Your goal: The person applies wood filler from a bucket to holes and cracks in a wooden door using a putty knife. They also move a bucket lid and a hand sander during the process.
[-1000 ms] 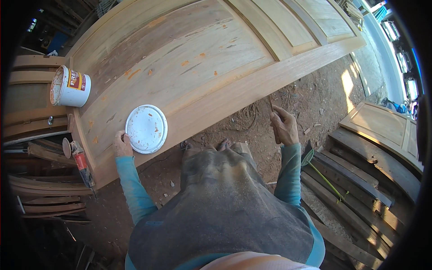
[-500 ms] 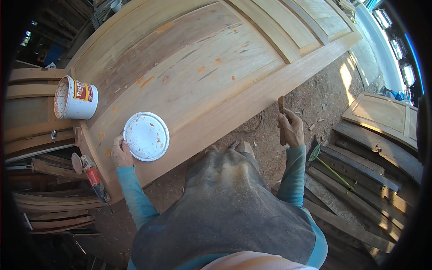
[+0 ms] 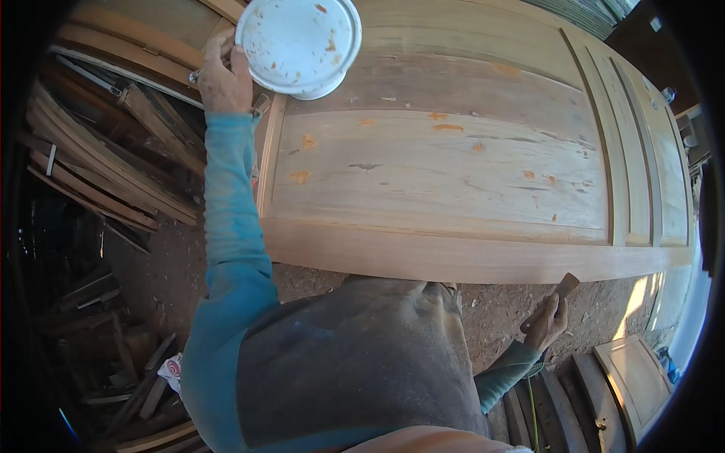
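Note:
With my left hand point(image 3: 226, 81) I grip the rim of a round white lid point(image 3: 296, 39) spotted with orange-brown filler. The lid lies over the white bucket point(image 3: 323, 90), whose lower side just shows beneath it; whether it is seated cannot be told. My right hand point(image 3: 547, 326) is closed around a putty knife point(image 3: 566, 285), its blade pointing up near the front edge of the door. The large wooden panelled door point(image 3: 423, 253) lies flat before me, with orange filler patches point(image 3: 448, 127) and dark marks on its panel.
Stacked curved wooden pieces point(image 3: 113, 162) and frames fill the left side. At lower right lie dark planks point(image 3: 563, 411) and a smaller panelled door point(image 3: 634, 377). Wood chips and dust cover the dirt floor point(image 3: 483, 306). A green broom handle point(image 3: 533, 415) shows among the planks.
My left hand has carried the lid from above the door's near corner to the bucket. The view has turned and shifted. My right hand still holds the putty knife, now lower and further right.

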Demonstrator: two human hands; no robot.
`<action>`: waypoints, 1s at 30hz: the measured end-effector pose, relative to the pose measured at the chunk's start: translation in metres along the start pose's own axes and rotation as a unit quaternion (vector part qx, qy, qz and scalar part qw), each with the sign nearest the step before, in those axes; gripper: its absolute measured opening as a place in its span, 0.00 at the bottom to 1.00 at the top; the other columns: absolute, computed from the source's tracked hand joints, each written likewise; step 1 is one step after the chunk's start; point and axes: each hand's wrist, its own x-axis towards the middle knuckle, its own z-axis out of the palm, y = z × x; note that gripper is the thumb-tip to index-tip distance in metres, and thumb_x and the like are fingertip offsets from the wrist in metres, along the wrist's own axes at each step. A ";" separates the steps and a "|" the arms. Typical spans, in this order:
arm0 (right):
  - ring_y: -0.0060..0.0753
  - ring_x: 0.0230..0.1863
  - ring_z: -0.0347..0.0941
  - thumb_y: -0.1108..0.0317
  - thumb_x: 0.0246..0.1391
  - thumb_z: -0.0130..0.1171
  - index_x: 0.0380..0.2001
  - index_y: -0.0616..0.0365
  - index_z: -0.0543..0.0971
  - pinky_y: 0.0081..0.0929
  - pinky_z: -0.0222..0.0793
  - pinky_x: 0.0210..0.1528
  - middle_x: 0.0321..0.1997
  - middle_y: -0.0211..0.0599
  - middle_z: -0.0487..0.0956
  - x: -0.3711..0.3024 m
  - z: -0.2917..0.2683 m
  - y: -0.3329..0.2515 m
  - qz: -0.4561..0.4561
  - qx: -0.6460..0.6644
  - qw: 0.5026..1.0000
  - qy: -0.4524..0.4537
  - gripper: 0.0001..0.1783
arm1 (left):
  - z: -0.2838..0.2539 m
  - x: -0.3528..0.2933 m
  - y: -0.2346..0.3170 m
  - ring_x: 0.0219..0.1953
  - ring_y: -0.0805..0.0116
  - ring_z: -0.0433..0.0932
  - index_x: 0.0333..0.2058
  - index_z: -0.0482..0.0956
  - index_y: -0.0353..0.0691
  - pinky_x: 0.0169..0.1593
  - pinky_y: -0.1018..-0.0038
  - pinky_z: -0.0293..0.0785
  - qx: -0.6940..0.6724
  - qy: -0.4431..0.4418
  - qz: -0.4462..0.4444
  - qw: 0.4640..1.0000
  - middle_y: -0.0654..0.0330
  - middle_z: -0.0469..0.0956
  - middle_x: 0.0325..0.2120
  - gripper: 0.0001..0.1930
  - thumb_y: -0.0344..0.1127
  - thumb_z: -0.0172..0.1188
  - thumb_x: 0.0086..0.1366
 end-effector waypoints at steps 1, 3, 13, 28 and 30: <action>0.13 0.22 0.67 0.60 0.71 0.60 0.46 0.62 0.81 0.16 0.61 0.23 0.27 0.27 0.77 -0.004 0.008 -0.013 -0.004 -0.001 1.000 0.001 0.14 | -0.005 0.021 -0.017 0.48 0.61 0.85 0.55 0.79 0.33 0.55 0.66 0.78 0.011 0.004 -0.032 0.999 0.49 0.86 0.45 0.17 0.32 0.56 0.70; 0.13 0.23 0.67 0.59 0.71 0.60 0.44 0.61 0.81 0.16 0.60 0.24 0.27 0.26 0.77 -0.006 0.021 -0.032 -0.008 0.007 1.000 -0.011 0.14 | -0.020 0.068 -0.063 0.47 0.61 0.85 0.54 0.81 0.35 0.54 0.67 0.79 0.076 -0.010 -0.075 0.994 0.48 0.86 0.43 0.19 0.35 0.56 0.68; 0.12 0.21 0.65 0.58 0.71 0.60 0.38 0.59 0.81 0.16 0.59 0.23 0.24 0.26 0.75 -0.029 0.022 -0.053 0.006 -0.013 0.999 0.036 0.14 | 0.050 0.113 -0.225 0.50 0.49 0.85 0.43 0.90 0.44 0.58 0.57 0.78 0.287 -0.240 -0.060 0.925 0.49 0.86 0.46 0.19 0.47 0.59 0.61; 0.15 0.30 0.73 0.61 0.70 0.62 0.50 0.64 0.82 0.18 0.68 0.32 0.31 0.24 0.78 -0.025 0.025 -0.032 -0.014 -0.009 0.999 0.050 0.16 | 0.090 0.088 -0.309 0.60 0.52 0.75 0.67 0.68 0.43 0.45 0.51 0.84 -0.155 -0.179 -0.486 0.841 0.52 0.70 0.65 0.34 0.60 0.55 0.72; 0.16 0.30 0.73 0.61 0.70 0.62 0.49 0.64 0.83 0.18 0.69 0.32 0.32 0.24 0.78 -0.025 0.029 -0.032 -0.012 -0.004 0.999 0.043 0.16 | 0.082 0.085 -0.304 0.60 0.52 0.76 0.67 0.69 0.47 0.49 0.52 0.86 -0.187 -0.143 -0.510 0.827 0.54 0.72 0.63 0.35 0.64 0.56 0.71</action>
